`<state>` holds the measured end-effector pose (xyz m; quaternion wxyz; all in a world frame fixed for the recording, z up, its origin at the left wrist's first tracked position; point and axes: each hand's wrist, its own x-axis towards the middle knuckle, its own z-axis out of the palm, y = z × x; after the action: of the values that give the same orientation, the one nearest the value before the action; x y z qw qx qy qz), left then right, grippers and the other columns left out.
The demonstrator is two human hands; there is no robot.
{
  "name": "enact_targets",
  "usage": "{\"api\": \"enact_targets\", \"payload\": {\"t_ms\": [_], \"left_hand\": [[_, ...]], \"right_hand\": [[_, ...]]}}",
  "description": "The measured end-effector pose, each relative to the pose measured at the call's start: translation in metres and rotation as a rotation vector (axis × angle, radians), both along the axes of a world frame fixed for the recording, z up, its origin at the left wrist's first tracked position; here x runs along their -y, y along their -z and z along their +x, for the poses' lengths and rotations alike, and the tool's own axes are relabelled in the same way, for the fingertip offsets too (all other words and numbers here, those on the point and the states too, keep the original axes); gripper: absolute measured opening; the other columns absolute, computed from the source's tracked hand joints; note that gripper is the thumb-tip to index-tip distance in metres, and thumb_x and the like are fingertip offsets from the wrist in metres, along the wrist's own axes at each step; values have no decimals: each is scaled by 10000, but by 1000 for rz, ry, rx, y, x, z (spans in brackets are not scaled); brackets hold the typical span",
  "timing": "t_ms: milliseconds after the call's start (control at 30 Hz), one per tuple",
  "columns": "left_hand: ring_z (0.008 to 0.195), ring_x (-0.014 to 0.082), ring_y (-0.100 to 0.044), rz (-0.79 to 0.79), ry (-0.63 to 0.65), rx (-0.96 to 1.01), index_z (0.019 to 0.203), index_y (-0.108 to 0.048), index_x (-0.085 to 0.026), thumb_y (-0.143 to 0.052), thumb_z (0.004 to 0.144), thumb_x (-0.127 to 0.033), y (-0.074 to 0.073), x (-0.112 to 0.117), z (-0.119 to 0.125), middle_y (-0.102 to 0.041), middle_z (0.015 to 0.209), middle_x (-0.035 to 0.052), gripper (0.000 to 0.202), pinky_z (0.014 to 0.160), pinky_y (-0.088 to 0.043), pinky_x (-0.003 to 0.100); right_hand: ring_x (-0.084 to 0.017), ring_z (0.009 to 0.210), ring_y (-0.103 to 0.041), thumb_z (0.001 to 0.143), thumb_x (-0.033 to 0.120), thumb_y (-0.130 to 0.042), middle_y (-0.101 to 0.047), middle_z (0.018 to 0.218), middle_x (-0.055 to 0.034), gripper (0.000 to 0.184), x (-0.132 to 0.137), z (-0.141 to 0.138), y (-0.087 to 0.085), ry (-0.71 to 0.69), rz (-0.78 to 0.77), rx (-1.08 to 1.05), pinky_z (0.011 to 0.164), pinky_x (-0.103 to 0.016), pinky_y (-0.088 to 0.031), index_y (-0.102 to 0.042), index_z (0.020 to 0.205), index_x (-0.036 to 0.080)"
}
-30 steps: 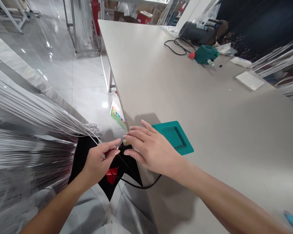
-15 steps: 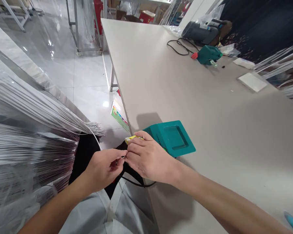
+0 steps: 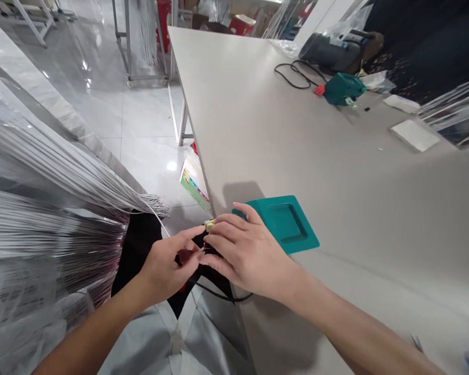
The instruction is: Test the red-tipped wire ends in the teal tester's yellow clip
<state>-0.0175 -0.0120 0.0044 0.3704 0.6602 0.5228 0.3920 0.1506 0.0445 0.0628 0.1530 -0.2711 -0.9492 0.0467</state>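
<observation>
My left hand (image 3: pixel 168 263) is closed in a pinch on the tip of a white cable (image 3: pixel 159 221), where small red and pale strands show at the fingertips. The cable comes from the bundle at the left. Close to those fingertips is my right hand (image 3: pixel 246 250), palm down, with fingers stretched out and thumb apart. It lies in front of a teal device (image 3: pixel 273 219) with a recessed top at the table's edge, hiding part of it. A small yellow and white piece (image 3: pixel 209 225) shows just past its fingertips; whether they touch it, I cannot tell.
Bundles of white cables (image 3: pixel 74 166) hang close on my left. The grey table (image 3: pixel 336 172) stretches ahead and right. A green device (image 3: pixel 342 88), a dark machine (image 3: pixel 330 52) and a white block (image 3: pixel 414 135) sit at its far right. A printed box (image 3: pixel 194 182) is beyond the left edge.
My right thumb and fingers have spread apart and drawn slightly away from my left fingertips. The red strand at the cable tip now shows. The view has shifted slightly.
</observation>
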Motion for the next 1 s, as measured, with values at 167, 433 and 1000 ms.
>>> {"api": "enact_targets", "payload": {"t_ms": [167,433,1000], "left_hand": [[579,85,-563,1,30,16,1128,-559,-173,-517,798,-181,-3,1,0,-675,735,-5,333,588,-477,192],[582,99,-570,-68,-320,95,1001,-638,-190,-586,761,-255,12,3,-29,-700,841,28,254,572,-493,222],[1167,238,-474,224,-863,153,1247,-450,-223,-513,785,-160,35,-40,-75,-540,1235,103,470,981,-372,424]], "right_hand": [[-165,852,-601,875,182,-440,-652,714,-16,252,3,-5,6,-19,-77,-51,969,-415,-277,-610,687,179],[-236,874,-616,877,271,-447,-683,863,-56,192,-9,6,2,109,81,-9,919,-465,-325,-619,900,191],[-326,1224,-379,688,426,-644,-359,1361,-198,838,-57,-172,-19,47,-356,-314,889,-485,-440,-222,1352,139]]}}
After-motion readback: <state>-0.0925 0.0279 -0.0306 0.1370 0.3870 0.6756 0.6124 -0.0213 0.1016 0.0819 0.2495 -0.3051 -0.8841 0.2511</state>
